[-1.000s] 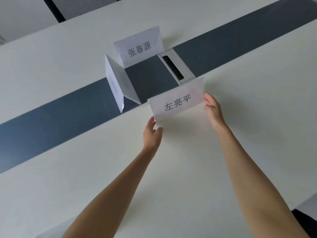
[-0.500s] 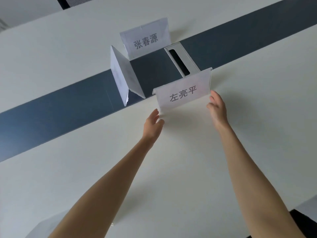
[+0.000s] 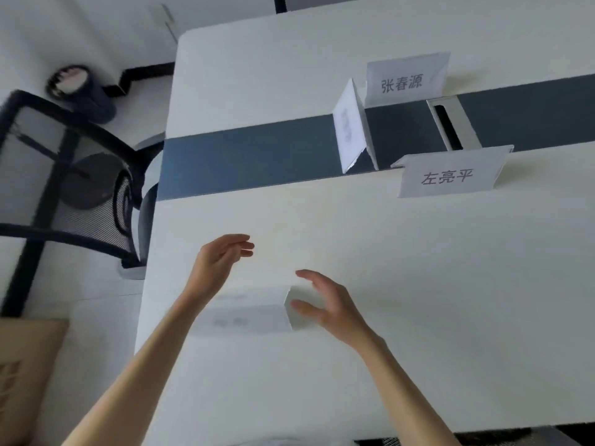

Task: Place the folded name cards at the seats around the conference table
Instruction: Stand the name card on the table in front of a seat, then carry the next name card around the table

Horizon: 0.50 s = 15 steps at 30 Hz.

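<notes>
Name cards, folded, four in view on one white counter with a dark blue centre strip.
Counter: left edge runs beside a black mesh chair; broad bare surface lies to the right of and behind the hands.
Card 左亮平: upright on the near white half, just at the strip's edge.
Card 张春源: upright on the far side of the strip.
Side-on card: standing on the strip, print blurred.
Near card: blurred, between the two hands.
Right hand: grip open, fingers at the card's right end; contact cannot be told.
Left hand: grip released, fingers spread, above the card's left end.
</notes>
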{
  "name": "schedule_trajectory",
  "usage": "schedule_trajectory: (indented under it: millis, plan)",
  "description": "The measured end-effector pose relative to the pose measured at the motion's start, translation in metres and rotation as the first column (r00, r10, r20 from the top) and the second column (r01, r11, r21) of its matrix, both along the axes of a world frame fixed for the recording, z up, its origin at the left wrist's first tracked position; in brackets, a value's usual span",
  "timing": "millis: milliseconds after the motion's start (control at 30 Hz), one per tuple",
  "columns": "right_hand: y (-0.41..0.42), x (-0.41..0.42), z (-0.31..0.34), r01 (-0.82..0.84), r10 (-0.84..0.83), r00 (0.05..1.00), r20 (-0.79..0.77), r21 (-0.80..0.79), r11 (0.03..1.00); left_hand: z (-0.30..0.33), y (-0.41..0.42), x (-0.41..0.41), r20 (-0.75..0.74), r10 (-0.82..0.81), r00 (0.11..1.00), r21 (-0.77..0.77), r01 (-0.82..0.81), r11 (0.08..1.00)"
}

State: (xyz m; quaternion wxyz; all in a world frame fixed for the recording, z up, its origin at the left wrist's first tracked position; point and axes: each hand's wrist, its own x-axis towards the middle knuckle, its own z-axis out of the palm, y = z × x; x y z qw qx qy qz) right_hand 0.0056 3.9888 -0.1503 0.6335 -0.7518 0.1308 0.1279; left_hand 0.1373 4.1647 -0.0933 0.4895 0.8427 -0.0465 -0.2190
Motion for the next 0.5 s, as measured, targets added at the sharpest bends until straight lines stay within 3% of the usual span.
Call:
schedule_trajectory:
  millis: [100,200,333,500]
  plan:
    - [0.03,0.017,0.004,-0.199,0.21,0.977,0.036,-0.194,0.96,0.003,0.063,-0.027,-0.015,0.212,0.977,-0.071,-0.212,0.975]
    - [0.047,0.026,-0.011,-0.289,0.29,0.957,-0.033,-0.251,0.924,-0.004,0.103,-0.056,-0.08,0.385,0.919,-0.106,-0.392,0.914]
    - [0.054,0.024,-0.028,-0.191,0.191,0.981,-0.027,-0.234,0.953,-0.015,0.13,-0.088,-0.161,0.462,0.872,-0.118,-0.482,0.868]
    - [0.065,0.012,-0.045,0.012,-0.009,1.0,0.013,-0.247,0.969,-0.024,0.147,-0.099,-0.221,0.412,0.884,-0.146,-0.447,0.882]
